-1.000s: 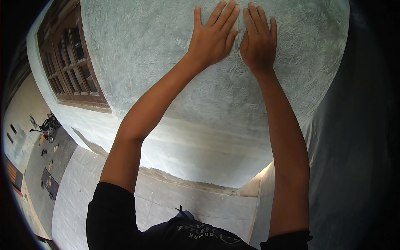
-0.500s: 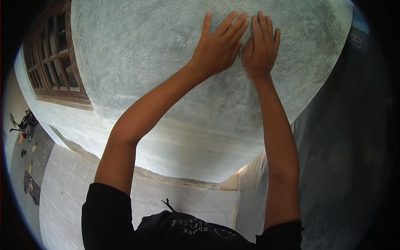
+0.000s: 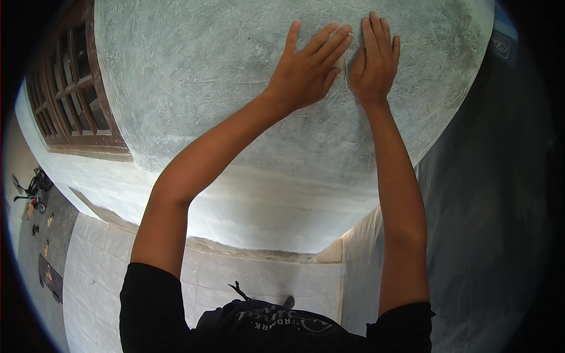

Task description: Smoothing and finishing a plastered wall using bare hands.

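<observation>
Both my arms reach up to a grey-green, rough-textured wall (image 3: 200,76). My left hand (image 3: 306,70) lies against it with the fingers stretched out and spread, the little finger well apart from the others. Just to its right, my right hand (image 3: 376,67) rests on the same surface, palm to the wall, its fingers straight and pointing up. A narrow strip of wall shows between the two hands. Nothing can be seen in either hand, though the palms are hidden.
A brown wooden window (image 3: 76,88) with panes is at the left. A dark grey sheet (image 3: 482,217) hangs along the right. Pale sheeting (image 3: 106,276) covers the floor below the wall. At the far left stands a motorbike (image 3: 36,191), with small things on the ground near it.
My right hand has shifted slightly to the right, widening the strip between the hands. The left hand stays nearly in place. The view has moved a little, and a foot tip shows below.
</observation>
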`<state>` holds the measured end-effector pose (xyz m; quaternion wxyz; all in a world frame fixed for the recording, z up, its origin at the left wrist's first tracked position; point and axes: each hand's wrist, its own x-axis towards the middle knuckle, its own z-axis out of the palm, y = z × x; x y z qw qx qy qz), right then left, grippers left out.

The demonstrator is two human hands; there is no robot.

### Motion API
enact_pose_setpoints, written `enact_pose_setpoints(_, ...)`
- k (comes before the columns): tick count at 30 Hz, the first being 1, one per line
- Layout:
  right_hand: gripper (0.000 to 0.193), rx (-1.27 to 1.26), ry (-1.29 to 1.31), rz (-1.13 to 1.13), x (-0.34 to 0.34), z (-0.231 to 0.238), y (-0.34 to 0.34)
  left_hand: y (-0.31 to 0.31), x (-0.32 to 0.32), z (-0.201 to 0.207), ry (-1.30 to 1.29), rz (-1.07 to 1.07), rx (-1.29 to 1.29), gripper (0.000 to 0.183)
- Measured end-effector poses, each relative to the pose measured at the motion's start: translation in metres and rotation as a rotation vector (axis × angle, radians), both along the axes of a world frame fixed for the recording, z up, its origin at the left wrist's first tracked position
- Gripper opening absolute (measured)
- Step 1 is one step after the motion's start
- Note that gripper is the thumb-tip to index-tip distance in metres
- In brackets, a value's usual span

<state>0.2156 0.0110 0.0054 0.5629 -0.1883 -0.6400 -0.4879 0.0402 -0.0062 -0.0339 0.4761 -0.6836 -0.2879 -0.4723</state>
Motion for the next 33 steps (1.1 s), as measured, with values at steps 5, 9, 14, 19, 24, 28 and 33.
enact_pose_setpoints(5, 0.053, -0.056, -0.046, -0.039, 0.000, 0.003, -0.005, -0.014, -0.011, 0.068, -0.032, 0.016, -0.031, 0.057)
enact_pose_setpoints(9, 0.046, -0.101, 0.032, -0.038, -0.011, 0.000, -0.017, 0.001, 0.000, -0.006, -0.009, 0.102, 0.039, 0.061)
enact_pose_setpoints(14, 0.047, -0.101, 0.035, -0.059, -0.007, -0.001, -0.016, -0.014, -0.003, 0.051, -0.025, -0.036, -0.071, 0.058)
enact_pose_setpoints(19, 0.046, -0.074, 0.028, 0.009, -0.005, -0.001, -0.017, 0.003, 0.005, -0.005, -0.034, 0.046, -0.027, 0.060)
enact_pose_setpoints(24, 0.046, -0.100, 0.042, -0.021, -0.011, -0.001, -0.018, 0.006, -0.005, 0.033, -0.017, 0.084, 0.056, 0.060)
enact_pose_setpoints(28, 0.046, -0.100, 0.038, -0.008, -0.007, 0.000, -0.020, -0.004, 0.001, 0.047, -0.088, -0.028, 0.022, 0.058)
enact_pose_setpoints(33, 0.046, -0.104, 0.049, -0.049, -0.006, -0.004, -0.014, 0.006, 0.001, -0.003, 0.050, -0.005, 0.046, 0.060)
